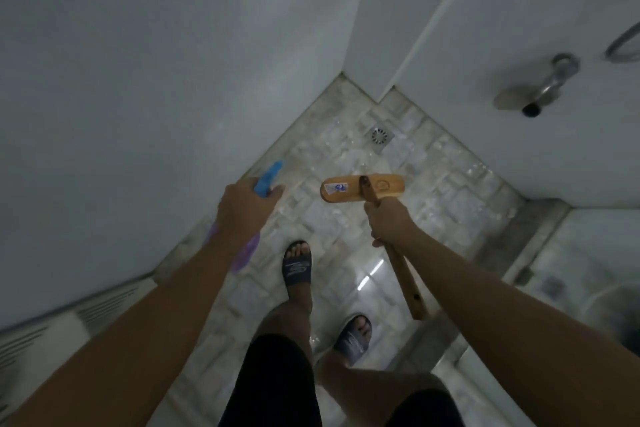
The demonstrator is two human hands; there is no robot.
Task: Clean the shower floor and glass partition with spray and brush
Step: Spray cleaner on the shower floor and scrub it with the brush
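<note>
My left hand (244, 208) grips a spray bottle (268, 178); its blue nozzle points toward the left wall, and its purple body shows under my wrist. In my right hand (389, 217) is the handle of a wooden brush (362, 188), whose head hangs just above the tiled shower floor (433, 180). The handle's free end sticks out behind my fist. The floor looks wet and shiny. Glass (568, 274) shows at the lower right, by a raised curb.
A round drain (380, 136) sits near the far corner. A metal tap fitting (540, 88) and a hose loop (623, 45) project from the right wall. My two feet in dark slides (297, 267) stand on the tiles. A ribbed white panel (45, 329) is at the lower left.
</note>
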